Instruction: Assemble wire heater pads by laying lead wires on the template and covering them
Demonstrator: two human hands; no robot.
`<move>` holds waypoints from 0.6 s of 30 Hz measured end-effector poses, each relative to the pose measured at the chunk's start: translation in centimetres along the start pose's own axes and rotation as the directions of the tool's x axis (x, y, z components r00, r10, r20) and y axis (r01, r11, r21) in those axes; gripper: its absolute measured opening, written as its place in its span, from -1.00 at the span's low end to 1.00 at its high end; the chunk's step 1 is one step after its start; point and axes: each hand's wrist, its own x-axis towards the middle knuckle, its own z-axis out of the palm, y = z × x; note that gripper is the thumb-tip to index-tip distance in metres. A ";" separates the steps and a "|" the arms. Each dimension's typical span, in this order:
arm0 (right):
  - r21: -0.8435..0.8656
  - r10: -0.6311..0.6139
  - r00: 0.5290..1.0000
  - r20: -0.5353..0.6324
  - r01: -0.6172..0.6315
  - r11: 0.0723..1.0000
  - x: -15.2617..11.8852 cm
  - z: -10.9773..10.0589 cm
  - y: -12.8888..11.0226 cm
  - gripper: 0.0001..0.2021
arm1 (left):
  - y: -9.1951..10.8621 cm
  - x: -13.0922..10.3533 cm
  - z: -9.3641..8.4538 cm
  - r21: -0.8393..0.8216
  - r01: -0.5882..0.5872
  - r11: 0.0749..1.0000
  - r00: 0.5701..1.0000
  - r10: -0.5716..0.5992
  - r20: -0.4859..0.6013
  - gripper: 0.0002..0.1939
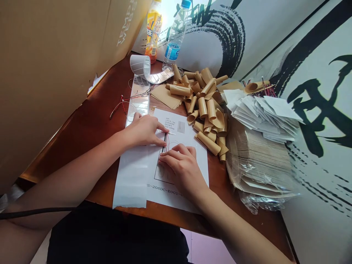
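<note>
Thin red and dark wires [166, 141] with a small clear end lie across a printed white sheet [192, 137] that has a drawn outline. My left hand [144, 130] holds the upper part of the wires against the sheet, index finger and thumb set a little apart along them. Just below, my right hand [183, 163] has its fingers curled over the lower wires, covering their ends and part of the outline. Under my left wrist runs a strip of label backing [132, 176]. More loose wires [122, 102] lie beyond my left hand.
Rolled brown paper pieces [203, 106] pile up at the right, beside stacked white packets [264, 113] and a plastic-wrapped stack [261, 157]. A curled label roll [140, 66], an orange drink bottle [153, 33] and a clear bottle [174, 40] stand behind. Cardboard [60, 73] walls the left.
</note>
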 end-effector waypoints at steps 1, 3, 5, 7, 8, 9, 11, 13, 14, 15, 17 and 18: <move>-0.006 0.002 1.000 0.000 -0.002 1.000 0.0 0.0 -0.1 -0.86 | 0.1 -0.1 -0.1 0.010 -0.004 1.000 1.000 0.004 0.004 -0.47; -0.014 0.009 1.000 0.000 -0.009 1.000 0.0 -0.1 -0.3 -0.87 | 0.2 -0.3 -0.2 0.033 -0.013 0.999 1.000 0.013 0.014 -0.44; -0.014 0.013 1.000 -0.005 -0.013 1.000 0.0 -0.2 -0.5 -0.87 | 0.4 -0.4 -0.3 0.054 -0.021 0.998 1.000 0.020 0.024 -0.40; -0.006 0.011 1.000 -0.009 -0.011 1.000 0.0 -0.5 -0.5 -0.87 | 0.5 -0.5 -0.3 0.064 -0.024 0.998 0.999 0.022 0.033 -0.39; 0.002 0.010 1.000 -0.007 -0.010 1.000 0.0 -0.6 -0.5 -0.88 | 0.6 -0.5 -0.3 0.065 -0.022 0.998 0.999 0.020 0.036 -0.39; 0.014 0.009 1.000 0.001 -0.009 1.000 -0.1 -0.7 -0.4 -0.88 | 0.6 -0.6 -0.3 0.065 -0.020 0.998 0.999 0.018 0.037 -0.39; 0.043 0.009 1.000 0.029 -0.010 0.999 -0.1 -1.0 -0.2 -0.83 | 0.6 -0.5 -0.3 0.059 -0.016 0.998 0.999 0.014 0.035 -0.38; 0.068 0.004 0.999 0.050 -0.008 0.998 -0.2 -1.1 0.1 -0.75 | 0.6 -0.5 -0.3 0.053 -0.016 0.998 0.999 0.014 0.029 -0.37; 0.074 0.005 0.998 0.058 -0.009 0.997 -0.2 -1.2 0.2 -0.71 | 0.6 -0.5 -0.3 0.050 -0.016 0.999 0.999 0.015 0.028 -0.36; 0.078 0.010 0.998 0.069 -0.015 0.997 -0.3 -1.2 0.2 -0.69 | 0.6 -0.6 -0.3 0.047 -0.016 0.999 0.999 0.014 0.029 -0.36; 0.082 0.031 0.995 0.098 -0.039 0.996 -0.3 -1.3 0.3 -0.68 | 0.6 -0.6 -0.4 0.041 -0.014 0.999 0.999 0.012 0.037 -0.36; 0.084 0.040 0.993 0.111 -0.050 0.995 -0.3 -1.4 0.3 -0.68 | 0.7 -0.6 -0.4 0.039 -0.013 0.999 0.999 0.011 0.040 -0.36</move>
